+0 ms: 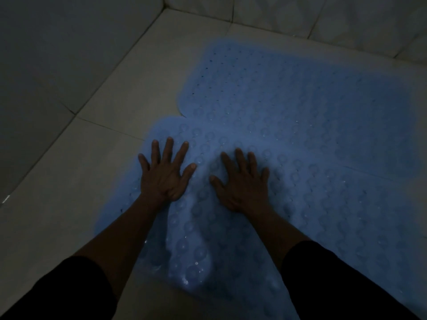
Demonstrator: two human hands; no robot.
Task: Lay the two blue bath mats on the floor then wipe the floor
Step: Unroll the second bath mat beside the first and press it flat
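Two blue bath mats with rows of round suction cups lie on the pale tiled floor [69,185] in dim light. The far mat [288,88] spreads toward the back right corner. The near mat [323,204] overlaps its near edge and runs down toward me. My left hand [165,174] rests flat, fingers spread, on the near mat's left part. My right hand [242,183] lies flat beside it, fingers apart, palm down on the same mat. Neither hand holds anything. Dark sleeves cover both arms at the bottom.
Tiled walls [57,54] rise at the left and along the back, meeting in a corner at the top. Bare floor tiles with grout lines stretch left of the mats. No cloth or wiping tool is in view.
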